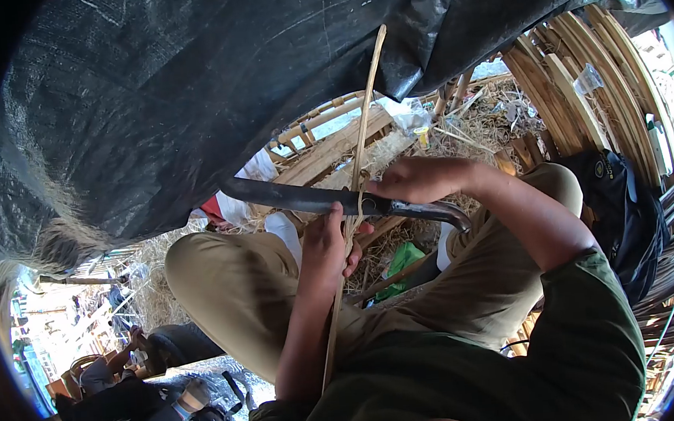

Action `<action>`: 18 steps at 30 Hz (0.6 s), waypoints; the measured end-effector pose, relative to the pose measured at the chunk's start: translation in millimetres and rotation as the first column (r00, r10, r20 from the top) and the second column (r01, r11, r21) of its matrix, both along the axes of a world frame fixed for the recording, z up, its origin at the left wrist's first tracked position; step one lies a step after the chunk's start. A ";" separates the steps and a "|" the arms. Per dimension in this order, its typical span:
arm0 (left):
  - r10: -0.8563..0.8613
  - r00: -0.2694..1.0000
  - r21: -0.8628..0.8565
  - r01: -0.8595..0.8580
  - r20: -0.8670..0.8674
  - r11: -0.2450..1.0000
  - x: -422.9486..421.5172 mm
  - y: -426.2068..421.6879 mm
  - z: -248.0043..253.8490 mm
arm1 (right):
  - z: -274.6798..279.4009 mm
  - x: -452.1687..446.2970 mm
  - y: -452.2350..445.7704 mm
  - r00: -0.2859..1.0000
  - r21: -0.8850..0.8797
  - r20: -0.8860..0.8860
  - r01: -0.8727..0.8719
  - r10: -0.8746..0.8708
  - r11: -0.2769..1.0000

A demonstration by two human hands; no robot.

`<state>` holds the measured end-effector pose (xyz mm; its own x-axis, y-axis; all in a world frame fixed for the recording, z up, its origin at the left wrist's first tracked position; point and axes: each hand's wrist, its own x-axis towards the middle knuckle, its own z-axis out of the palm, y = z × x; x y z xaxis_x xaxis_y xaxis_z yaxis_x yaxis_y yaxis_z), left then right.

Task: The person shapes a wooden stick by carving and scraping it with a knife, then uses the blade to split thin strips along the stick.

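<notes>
My left hand (330,244) is closed around a long, pale strip (366,117) that looks like split bamboo or rattan. The strip runs from my lap up towards the black sheet, and thin fibres show around it near my fingers. A knife (296,195) with a long, dark, curved handle lies crosswise over the strip's line, its narrow blade pointing right. My right hand (414,181) is closed at the knife, where handle and blade meet, right beside the strip. My left thumb is against the handle. The right fingertips are partly hidden.
A black plastic sheet (184,80) hangs close in front. Wooden slats (573,89) and a black bag (618,212) are on the right. Dry shavings and a green plastic bag (405,264) lie between my legs. Another person (123,409) is at the lower left.
</notes>
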<state>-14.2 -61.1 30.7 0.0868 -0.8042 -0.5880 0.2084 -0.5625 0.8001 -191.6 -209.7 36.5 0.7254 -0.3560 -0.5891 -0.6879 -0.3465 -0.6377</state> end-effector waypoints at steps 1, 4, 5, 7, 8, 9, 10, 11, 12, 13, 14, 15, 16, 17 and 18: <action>0.001 1.000 -0.001 -0.001 -0.006 1.000 0.2 0.6 -0.3 | 3.2 2.2 5.4 0.997 0.136 -0.008 0.083 -0.083 0.987; 0.005 0.999 -0.008 -0.006 -0.036 1.000 1.9 2.3 -8.2 | 8.1 7.6 25.7 0.962 0.466 0.009 0.238 -0.274 0.852; 0.006 0.999 -0.011 -0.007 -0.047 1.000 2.7 3.2 -11.5 | 7.1 6.9 28.5 0.947 0.519 -0.011 0.279 -0.320 0.808; 0.018 0.990 -0.032 -0.023 -0.141 0.999 5.6 5.3 -14.0 | 11.5 6.3 34.0 0.912 0.617 -0.058 0.353 -0.407 0.704; 0.021 0.982 -0.040 -0.029 -0.186 0.999 6.4 6.7 -14.4 | 7.5 6.5 34.6 0.910 0.620 -0.056 0.354 -0.410 0.700; 0.006 0.983 -0.060 -0.018 -0.186 0.998 6.1 9.1 -13.0 | 0.5 6.1 35.6 0.906 0.628 -0.053 0.357 -0.419 0.691; -0.012 0.983 -0.082 -0.003 -0.185 0.997 4.9 10.1 -10.2 | -3.4 6.1 37.3 0.901 0.636 -0.050 0.362 -0.431 0.682; -0.030 0.982 -0.109 0.010 -0.184 0.994 4.3 9.7 -8.6 | -4.7 5.3 39.6 0.895 0.623 -0.039 0.369 -0.444 0.690; -0.002 0.966 -0.119 -0.030 -0.259 0.992 5.1 10.5 -11.7 | -3.9 4.7 42.4 0.890 0.608 -0.028 0.376 -0.454 0.699; -0.002 0.972 -0.119 -0.027 -0.236 0.992 3.9 10.8 -10.4 | -3.8 4.4 44.3 0.887 0.592 -0.018 0.382 -0.462 0.709; -0.001 0.977 -0.120 -0.026 -0.214 0.992 1.1 11.2 -8.0 | -7.3 3.9 45.7 0.881 0.590 -0.012 0.388 -0.473 0.708; 0.001 0.981 -0.120 -0.025 -0.193 0.992 -0.6 12.2 -6.9 | -13.5 3.6 47.4 0.876 0.587 -0.007 0.394 -0.483 0.707; -0.002 0.982 -0.126 -0.022 -0.190 0.992 -0.9 12.4 -7.3 | -18.6 3.2 48.1 0.870 0.583 -0.001 0.401 -0.493 0.707; -0.008 0.982 -0.132 -0.017 -0.187 0.991 -0.9 11.9 -8.1 | -22.0 2.4 48.5 0.865 0.543 0.029 0.406 -0.500 0.735; -0.015 0.983 -0.136 -0.011 -0.185 0.991 -1.3 10.9 -8.6 | -25.2 1.0 49.1 0.860 0.503 0.058 0.414 -0.507 0.759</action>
